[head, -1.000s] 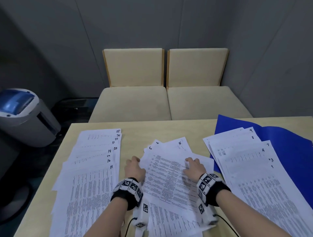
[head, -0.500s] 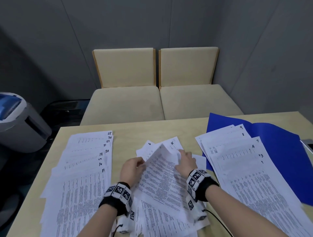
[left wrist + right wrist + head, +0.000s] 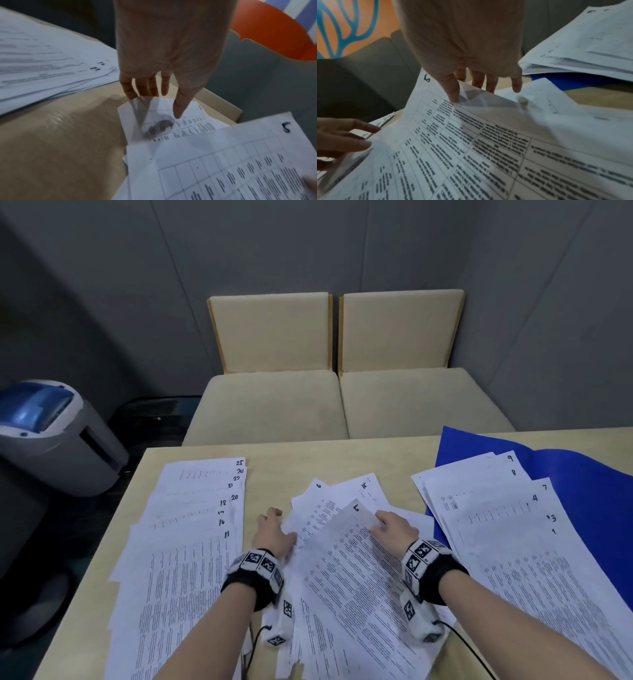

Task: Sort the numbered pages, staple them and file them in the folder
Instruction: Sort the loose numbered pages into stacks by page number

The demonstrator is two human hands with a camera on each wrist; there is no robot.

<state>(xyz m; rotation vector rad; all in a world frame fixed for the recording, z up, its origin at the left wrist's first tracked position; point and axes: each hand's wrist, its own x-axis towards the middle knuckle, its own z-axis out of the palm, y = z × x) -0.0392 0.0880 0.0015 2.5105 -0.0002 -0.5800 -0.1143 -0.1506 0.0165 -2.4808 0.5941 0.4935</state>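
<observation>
Three groups of numbered white pages lie on the wooden table. A fanned left pile shows 11 to 25. A right pile showing 1 to 9 lies partly on the blue folder. In the loose middle pile, pages 6 and 15 show. Page 5 lies tilted on top of it. My right hand pinches page 5's top right corner, thumb on top and fingers beneath. My left hand has straight fingers touching the middle pile's left edge.
A grey bin with a blue lid stands on the floor left of the table. Two beige chairs face the table's far edge. Cables from the wrist cameras trail over the near edge.
Both hands first lay on the middle pile, then bowed its top sheet upward. Now the left hand has let go, and the right hand holds the sheet, numbered 5, by its corner.
</observation>
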